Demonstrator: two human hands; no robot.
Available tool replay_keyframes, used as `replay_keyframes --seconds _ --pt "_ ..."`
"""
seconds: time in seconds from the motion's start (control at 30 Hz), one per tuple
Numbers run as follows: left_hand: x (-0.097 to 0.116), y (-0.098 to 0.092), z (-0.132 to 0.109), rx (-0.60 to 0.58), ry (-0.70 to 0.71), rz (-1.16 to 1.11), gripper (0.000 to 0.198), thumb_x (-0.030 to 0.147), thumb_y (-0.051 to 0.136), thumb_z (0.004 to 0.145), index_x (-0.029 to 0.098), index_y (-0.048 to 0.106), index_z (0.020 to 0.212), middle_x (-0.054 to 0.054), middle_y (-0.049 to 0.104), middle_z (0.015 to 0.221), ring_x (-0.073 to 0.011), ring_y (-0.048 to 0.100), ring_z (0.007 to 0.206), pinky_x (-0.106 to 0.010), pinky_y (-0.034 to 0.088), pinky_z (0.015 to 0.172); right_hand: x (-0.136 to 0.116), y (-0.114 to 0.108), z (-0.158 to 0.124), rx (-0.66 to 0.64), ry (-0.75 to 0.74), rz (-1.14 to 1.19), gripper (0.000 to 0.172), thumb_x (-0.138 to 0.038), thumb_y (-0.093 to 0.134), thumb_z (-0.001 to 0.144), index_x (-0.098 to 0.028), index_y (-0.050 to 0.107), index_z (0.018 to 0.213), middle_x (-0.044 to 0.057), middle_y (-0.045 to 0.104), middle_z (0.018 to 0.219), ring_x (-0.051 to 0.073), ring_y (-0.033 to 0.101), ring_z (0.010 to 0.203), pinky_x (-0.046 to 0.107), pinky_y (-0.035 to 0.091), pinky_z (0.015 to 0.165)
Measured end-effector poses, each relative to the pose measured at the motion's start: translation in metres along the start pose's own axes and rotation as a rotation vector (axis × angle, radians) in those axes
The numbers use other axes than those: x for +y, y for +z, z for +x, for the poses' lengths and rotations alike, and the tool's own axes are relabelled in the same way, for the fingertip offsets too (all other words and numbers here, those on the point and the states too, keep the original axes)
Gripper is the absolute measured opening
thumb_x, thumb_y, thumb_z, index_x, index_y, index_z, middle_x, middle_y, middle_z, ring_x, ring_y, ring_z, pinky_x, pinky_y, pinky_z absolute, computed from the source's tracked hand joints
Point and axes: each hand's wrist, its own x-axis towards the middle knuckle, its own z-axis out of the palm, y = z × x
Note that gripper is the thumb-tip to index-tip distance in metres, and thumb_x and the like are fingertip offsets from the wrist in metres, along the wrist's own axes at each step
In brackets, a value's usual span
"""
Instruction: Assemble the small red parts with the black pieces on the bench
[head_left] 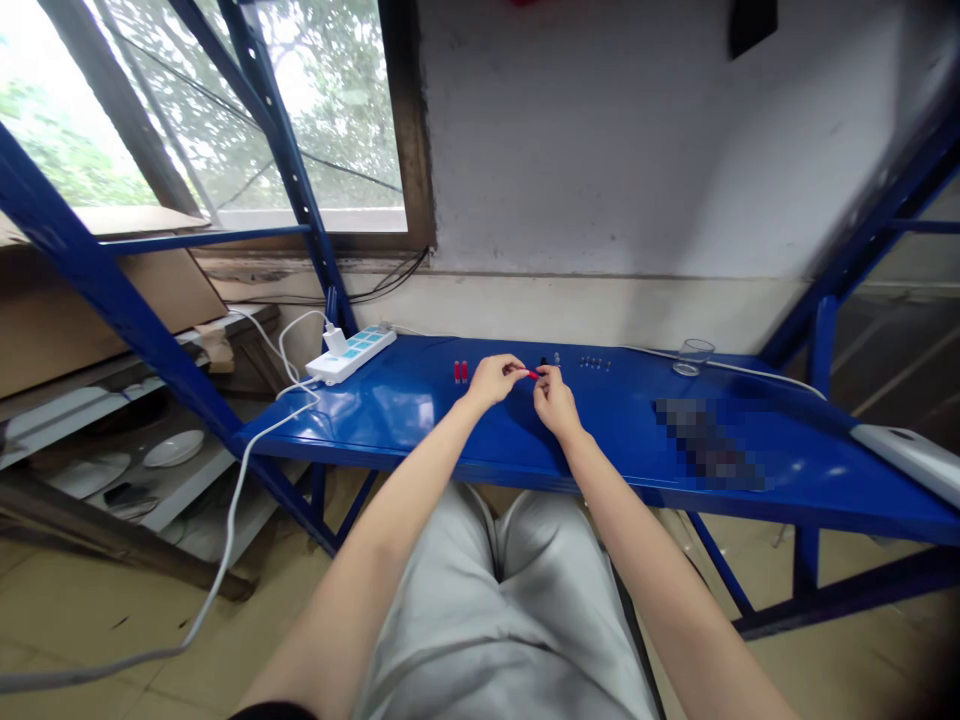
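Between my fingertips is a small red tube-shaped piece [533,375], too small to name exactly. My left hand [496,381] pinches its left end, and my right hand [556,402] has its fingers closed on the right end. Both hands are just above the blue table [405,420]. Left of my left hand, two red cylinders with pale lower ends [460,373] stand side by side. Beyond my right hand lie a small black piece [544,360] and a clear piece [557,358]. Several tiny metal parts [595,363] lie in a row farther right.
A white power strip [352,353] with a plug and cable occupies the table's left end. At the right are a clear glass [692,357], a blurred-out dark object [709,445] and a white device [911,460]. Blue uprights [820,350] frame the table; a wall stands behind.
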Motion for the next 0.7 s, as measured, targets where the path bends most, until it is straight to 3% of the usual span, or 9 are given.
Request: replay_keyframes --seconds 0.2,0.37,0.47,0.7 --pt "0.016 -0.040 0.047 -0.331 0.045 0.371 0.011 0.014 0.064 0.068 0.018 0.070 0.077 -0.004 0.067 0.071 -0.0151 0.060 0.067 -0.025 0.044 0.068 -0.001 0.001 0.000 0.056 -0.001 -0.003 0.040 -0.020 0.035 0.077 -0.017 0.038 0.117 0.007 0.059 0.089 0.017 0.056 0.068 0.028 0.042 0.064" --pt "0.014 -0.058 0.055 -0.538 0.051 0.774 0.018 0.013 0.059 0.071 0.018 0.068 0.086 -0.006 0.068 0.088 -0.0185 0.061 0.084 -0.026 0.042 0.075 0.001 0.002 0.000 0.039 -0.056 0.011 0.037 -0.019 0.035 0.076 -0.017 0.041 0.113 0.005 0.058 0.084 0.015 0.053 0.061 0.027 0.040 0.062" --pt "0.003 -0.062 0.051 -0.593 0.030 0.882 0.018 0.013 0.058 0.071 0.017 0.068 0.085 -0.007 0.068 0.090 -0.0200 0.060 0.088 -0.029 0.040 0.081 0.001 0.003 0.001 0.028 -0.068 0.013 0.036 -0.017 0.035 0.076 -0.017 0.042 0.112 0.005 0.058 0.082 0.014 0.053 0.061 0.027 0.040 0.062" --pt "-0.018 -0.064 0.046 -0.589 0.003 0.947 0.022 0.008 0.054 0.069 0.016 0.068 0.084 -0.010 0.068 0.090 -0.0237 0.057 0.094 -0.039 0.033 0.087 0.000 0.003 0.000 0.001 -0.039 0.003 0.036 -0.019 0.035 0.078 -0.017 0.043 0.113 0.005 0.059 0.084 0.014 0.054 0.061 0.027 0.040 0.064"
